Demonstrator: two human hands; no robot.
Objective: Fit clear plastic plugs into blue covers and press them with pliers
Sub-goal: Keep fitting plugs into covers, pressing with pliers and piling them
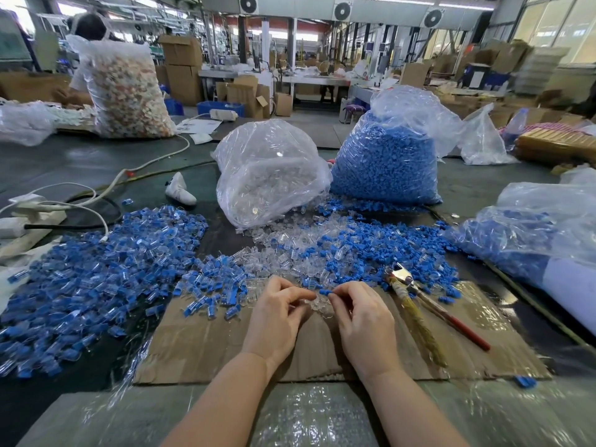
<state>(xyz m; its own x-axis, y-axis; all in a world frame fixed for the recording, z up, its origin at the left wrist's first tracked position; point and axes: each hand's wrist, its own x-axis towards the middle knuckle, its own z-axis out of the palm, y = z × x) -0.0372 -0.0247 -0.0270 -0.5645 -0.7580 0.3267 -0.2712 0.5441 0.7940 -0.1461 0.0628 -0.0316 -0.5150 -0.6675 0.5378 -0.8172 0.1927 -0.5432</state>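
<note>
head view: left hand (280, 312) pinched a clear plug (317, 304), right hand (361, 312) pinched a blue cover (325, 291); best aligned squarely before seating, pliers (416, 291) lay near.

Clear plug (317, 303) between the fingertips is mostly hidden by both hands, pliers (416, 295) jaws half buried in loose blue covers (371, 250), right-hand bag (548, 227) cut by frame edge, background worker (87, 43) blurred.
</note>
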